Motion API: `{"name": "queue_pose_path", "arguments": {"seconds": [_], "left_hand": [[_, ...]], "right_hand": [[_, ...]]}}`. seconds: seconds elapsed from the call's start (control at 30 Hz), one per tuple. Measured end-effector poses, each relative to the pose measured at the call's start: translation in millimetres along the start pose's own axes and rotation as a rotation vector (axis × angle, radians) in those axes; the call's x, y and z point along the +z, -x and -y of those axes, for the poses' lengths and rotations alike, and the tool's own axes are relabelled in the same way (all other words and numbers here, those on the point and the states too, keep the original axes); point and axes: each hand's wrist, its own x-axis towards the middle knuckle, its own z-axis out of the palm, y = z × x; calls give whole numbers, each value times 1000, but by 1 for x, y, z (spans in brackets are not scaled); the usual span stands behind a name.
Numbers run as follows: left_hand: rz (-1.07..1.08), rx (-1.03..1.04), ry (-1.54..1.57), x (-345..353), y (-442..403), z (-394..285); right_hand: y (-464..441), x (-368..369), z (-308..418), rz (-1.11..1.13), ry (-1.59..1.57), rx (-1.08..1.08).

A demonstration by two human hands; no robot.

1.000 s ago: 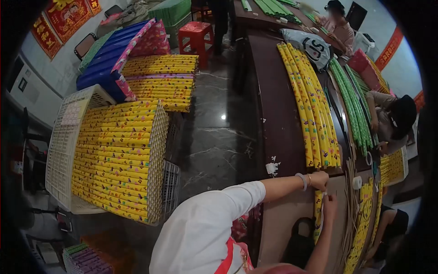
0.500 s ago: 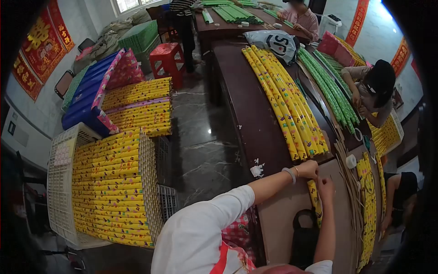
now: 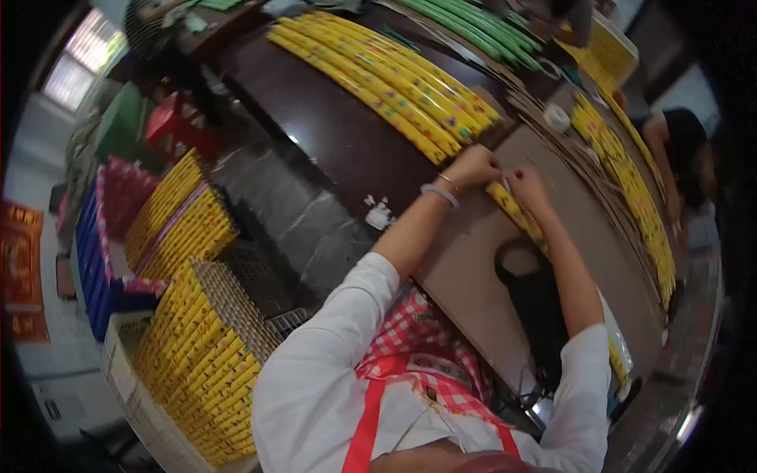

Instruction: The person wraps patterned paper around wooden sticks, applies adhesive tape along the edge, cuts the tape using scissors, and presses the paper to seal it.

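A yellow patterned tube (image 3: 511, 206) lies on the brown board (image 3: 465, 252), running toward me beneath my hands. My left hand (image 3: 471, 167), with bracelets at the wrist, is closed by the tube's far end. Just to its right, my right hand (image 3: 527, 189) is closed too, fingertips drawn together over the tube. Whatever the fingers pinch is hidden or too small to name. Beside my right forearm is a black object (image 3: 536, 307) with a round loop at its top. A row of yellow patterned tubes (image 3: 386, 79) lies just beyond my left hand.
A roll of white tape (image 3: 557, 118) stands near brown strips (image 3: 587, 169) and more yellow tubes (image 3: 623, 189) on the right. Green tubes (image 3: 473, 31) lie at the back. A white crate (image 3: 130, 378) holds stacked yellow tubes at left. Another person's arm (image 3: 662, 169) is at far right.
My view has turned and tilted, so the table and crates appear rotated. My hands stay close together at the tube's end, both closed.
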Motion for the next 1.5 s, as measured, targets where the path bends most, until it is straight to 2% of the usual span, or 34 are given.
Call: {"name": "queue_pose_path", "arguments": {"seconds": [0.03,0.07,0.13,0.17,0.23,0.3,0.4,0.5,0.53,0.6,0.63,0.8,0.87,0.93,0.97,1.0,1.07,1.1,1.13,1.2,1.23,1.3,1.37,1.4,1.43,1.47,1.5], "left_hand": [[-58,83,3,4,-3,7],[15,-80,60,-2,1,-7],[9,-44,26,-4,2,-9],[36,-132,43,-8,5,-18],[-8,-66,-28,-5,1,-11],[22,-127,-35,-4,-2,-10],[8,-92,-59,0,-7,3],[13,-138,-88,-2,-4,-9],[2,-89,-54,-3,-1,-12],[22,-85,-102,-2,-3,-9],[48,-157,-85,-6,3,-22],[13,-113,-78,-1,5,-21],[-51,-169,-157,1,3,-17],[-57,-144,-150,-1,3,-7],[-54,-117,-122,2,-1,-4],[-42,-182,-109,1,5,-23],[-3,-190,-213,-1,1,-18],[-24,-278,-231,-3,-4,-20],[-23,-279,-235,1,-4,-20],[-31,-276,-234,2,5,-28],[-44,-177,-160,2,7,-21],[-70,-189,-136,1,7,-16],[-124,-227,-135,-1,16,-23],[-210,-58,-310,-1,20,-16],[-292,112,-487,-1,23,-8],[-384,280,-522,5,33,-20],[-371,302,-515,11,44,-42]], "right_hand": [[8,-6,12,-22,86,69],[15,-18,26,87,-18,134],[11,-12,5,31,31,125],[14,-15,2,41,46,112],[24,-23,-11,-10,93,124],[40,-33,-25,-44,141,127],[79,-63,-55,-20,69,200],[141,-104,-83,-58,184,280],[164,-120,-95,-72,207,292],[213,-145,-129,-174,303,386],[239,-157,-148,-208,357,466],[374,-216,-245,-355,494,809],[417,-243,-276,-271,515,948],[455,-254,-294,-399,593,1064],[471,-256,-305,-404,584,1072],[486,-258,-315,-385,612,1167],[513,-262,-346,-362,599,1319],[518,-259,-351,-362,595,1322],[521,-253,-356,-390,529,1302],[521,-239,-358,-404,452,1276],[517,-234,-351,-404,414,1235],[515,-225,-351,-396,376,1182],[521,-211,-370,-743,350,994],[515,-205,-350,-735,344,981],[501,-199,-304,-860,421,881],[492,-194,-274,-983,495,774],[488,-189,-271,-964,482,640]]}}
